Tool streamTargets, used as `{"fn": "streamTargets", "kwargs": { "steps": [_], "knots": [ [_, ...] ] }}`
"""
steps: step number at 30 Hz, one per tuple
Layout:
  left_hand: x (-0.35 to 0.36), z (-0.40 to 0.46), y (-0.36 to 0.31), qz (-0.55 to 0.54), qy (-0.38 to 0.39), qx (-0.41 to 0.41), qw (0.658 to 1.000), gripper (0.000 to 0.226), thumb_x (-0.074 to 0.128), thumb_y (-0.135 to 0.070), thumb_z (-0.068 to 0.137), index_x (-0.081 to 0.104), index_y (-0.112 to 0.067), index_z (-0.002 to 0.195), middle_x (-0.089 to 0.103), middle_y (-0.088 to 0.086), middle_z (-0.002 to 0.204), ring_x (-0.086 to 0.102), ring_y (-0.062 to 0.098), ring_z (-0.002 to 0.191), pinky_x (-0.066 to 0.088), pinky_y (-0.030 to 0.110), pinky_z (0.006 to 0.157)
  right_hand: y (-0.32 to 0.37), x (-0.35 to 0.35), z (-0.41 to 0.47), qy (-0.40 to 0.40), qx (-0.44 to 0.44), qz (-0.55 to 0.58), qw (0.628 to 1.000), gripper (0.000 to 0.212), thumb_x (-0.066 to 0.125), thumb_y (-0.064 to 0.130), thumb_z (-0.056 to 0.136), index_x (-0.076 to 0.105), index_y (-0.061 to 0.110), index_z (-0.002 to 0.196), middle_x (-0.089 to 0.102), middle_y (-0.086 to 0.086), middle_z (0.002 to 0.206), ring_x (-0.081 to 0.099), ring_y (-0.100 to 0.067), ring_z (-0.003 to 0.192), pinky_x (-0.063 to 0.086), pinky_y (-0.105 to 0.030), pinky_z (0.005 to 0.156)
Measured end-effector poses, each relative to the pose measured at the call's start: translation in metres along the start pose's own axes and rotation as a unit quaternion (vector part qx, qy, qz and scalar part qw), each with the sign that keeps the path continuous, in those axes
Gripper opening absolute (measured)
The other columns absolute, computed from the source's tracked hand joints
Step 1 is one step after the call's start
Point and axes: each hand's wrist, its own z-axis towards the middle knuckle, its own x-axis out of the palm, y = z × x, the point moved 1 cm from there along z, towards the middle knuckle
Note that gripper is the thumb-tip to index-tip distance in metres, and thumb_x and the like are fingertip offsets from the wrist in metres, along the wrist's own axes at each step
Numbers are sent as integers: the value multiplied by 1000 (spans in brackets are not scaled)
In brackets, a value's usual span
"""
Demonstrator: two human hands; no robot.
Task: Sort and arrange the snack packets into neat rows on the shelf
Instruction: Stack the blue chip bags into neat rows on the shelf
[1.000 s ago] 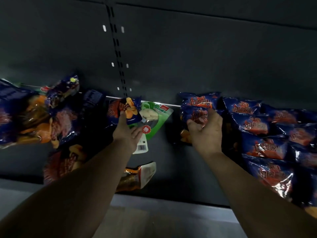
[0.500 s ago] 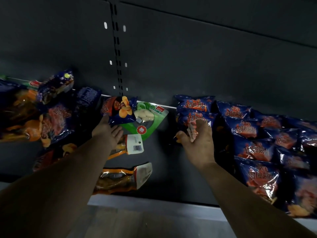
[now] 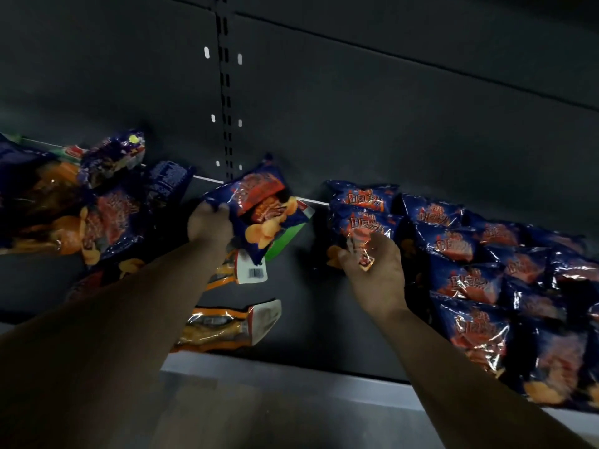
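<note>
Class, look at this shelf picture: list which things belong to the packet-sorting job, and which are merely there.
Part of the job:
left hand gripping a blue chip packet
right hand holding the end packet of the neat blue rows
loose pile
orange packet

Merely there:
slotted upright
back panel

Left arm: reaches forward and up, bare forearm.
Left hand point(image 3: 209, 223): fingers curled, gripping a blue packet point(image 3: 262, 215) by its edge.
Right hand point(image 3: 372, 270): fingers curled round another packet point(image 3: 361, 236).
</note>
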Motion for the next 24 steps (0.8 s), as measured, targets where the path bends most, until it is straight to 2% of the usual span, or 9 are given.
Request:
{"fn": "streamTargets", "kwargs": {
  "steps": [2,5,7,11,14,17,19,22,24],
  "knots": [
    [2,-7,-10,34,44,66,996,12,50,-22,96,58,-20,86,63,18,111,61,34,104,49,49,95,7,2,2,6,13,43,999,61,71,31,83,44,12,134,44,0,127,48,-12,113,35,-16,96],
    [5,-13,-18,95,138,142,976,12,48,-21,98,59,-18,101,65,14,110,61,32,104,48,50,94,17,-3,4,29,38,120,992,69,72,35,82,38,14,139,47,-3,134,50,-12,114,44,-21,89],
    [7,-24,-27,88,196,178,960,17,44,-17,100,57,-20,111,65,6,109,62,21,101,50,37,89,22,-10,5,64,60,172,981,70,70,35,83,35,16,141,47,1,134,47,-8,113,39,-17,83],
    [10,-44,-33,64,298,204,930,24,38,-8,101,52,-14,119,62,-7,98,58,-4,80,45,7,62,20,-22,10,143,104,216,960,76,67,49,77,37,19,140,49,5,125,50,-12,113,40,-28,92],
    [12,-54,-34,59,329,192,923,23,38,-8,101,53,-18,114,63,-12,94,60,-6,76,47,7,61,14,-17,9,210,139,271,929,81,75,62,62,55,16,125,64,-6,122,63,-24,107,50,-36,90],
    [12,-57,-33,78,338,190,919,22,40,-9,101,55,-18,115,64,-9,95,61,1,82,49,18,72,11,-13,7,248,158,329,898,70,79,50,66,61,10,120,67,-12,116,64,-31,107,49,-46,94],
    [13,-57,-32,77,330,164,926,17,41,-14,101,57,-19,107,64,-5,88,61,1,73,50,20,67,10,-13,6,251,161,353,887,59,72,39,70,61,7,118,66,-15,114,64,-30,102,48,-48,95],
    [16,-63,-28,37,368,47,928,16,47,-37,97,57,-26,101,67,-4,92,65,11,84,52,27,69,7,-16,7,222,167,371,886,33,65,26,83,63,8,110,67,-14,106,65,-26,89,55,-39,81],
    [19,-69,-20,49,410,-14,911,44,54,-54,80,57,-26,114,68,-1,108,65,18,99,51,34,80,3,-17,7,212,167,367,890,17,61,21,89,65,13,104,69,-9,98,66,-22,82,55,-32,71]
  ]
}}
